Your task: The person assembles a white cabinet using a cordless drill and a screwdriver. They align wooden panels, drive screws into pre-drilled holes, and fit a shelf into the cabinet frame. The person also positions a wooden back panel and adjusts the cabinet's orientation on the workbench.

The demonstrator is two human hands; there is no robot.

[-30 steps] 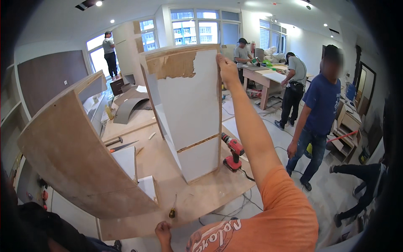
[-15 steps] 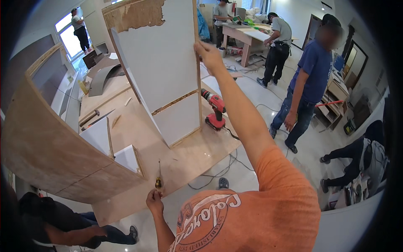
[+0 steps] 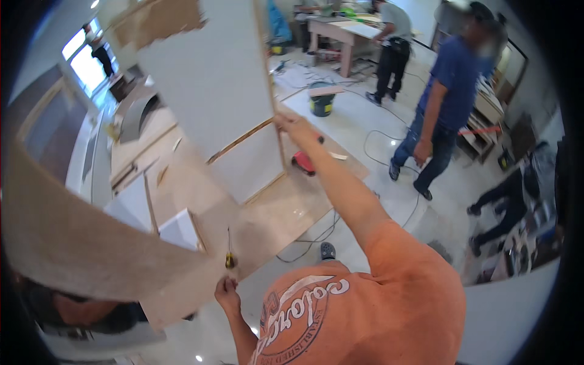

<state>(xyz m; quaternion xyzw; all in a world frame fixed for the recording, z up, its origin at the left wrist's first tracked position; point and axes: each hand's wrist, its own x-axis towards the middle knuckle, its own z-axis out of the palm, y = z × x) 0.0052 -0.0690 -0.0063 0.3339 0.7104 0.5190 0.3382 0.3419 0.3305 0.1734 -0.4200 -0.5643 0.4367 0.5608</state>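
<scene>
The upright white panel is gripped at its edge by the right hand, while a screwdriver is clutched in the left hand.

No packages, labels, signs or screens show clearly among the boards and tools on this work floor; the shelves at the far right hold small items too blurred to tell.

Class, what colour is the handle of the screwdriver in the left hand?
Yellow screwdriver handle, seen in the head view.
</scene>
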